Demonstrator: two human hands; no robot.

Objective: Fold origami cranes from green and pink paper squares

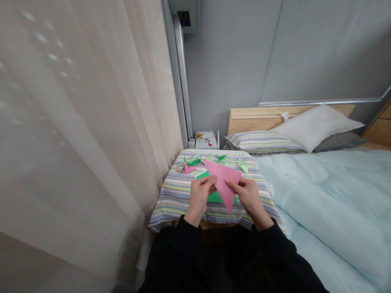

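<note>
Striped, cloth-covered table [175, 197]; on it green paper [214, 197], folded green pieces [243, 165]; a folded pink piece [190, 168].

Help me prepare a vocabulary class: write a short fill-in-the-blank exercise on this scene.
1. The left hand and right hand hold a pointed paper coloured ____.
2. The cloth beneath the hands is patterned with ____.
3. The sheet partly hidden behind the held paper is coloured ____.

Missing words: pink; stripes; green.
</note>
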